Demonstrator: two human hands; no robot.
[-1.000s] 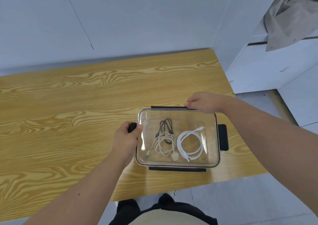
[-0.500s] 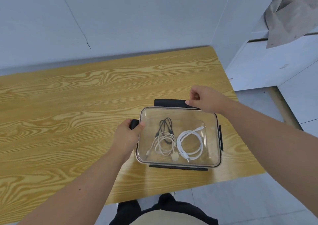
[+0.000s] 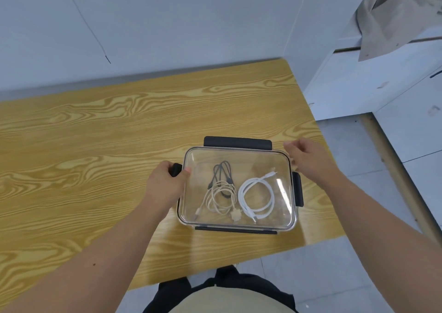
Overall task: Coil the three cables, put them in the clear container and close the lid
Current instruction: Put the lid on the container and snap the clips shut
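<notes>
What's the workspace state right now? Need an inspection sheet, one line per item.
Surface: wooden table, grain visible.
Job's things: clear container near the front edge, lid on; far latch flipped up.
Clutter: nothing seen.
Grippers: left hand holds the left latch; right hand at the far right corner, grip unclear.
Cables: black cable, cream cable and white cable coiled inside.
Surroundings: white wall, white cabinet, grey floor.

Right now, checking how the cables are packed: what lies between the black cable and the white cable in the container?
In the head view, the cream cable, coiled, overlapping the black cable and beside the white cable.
</notes>
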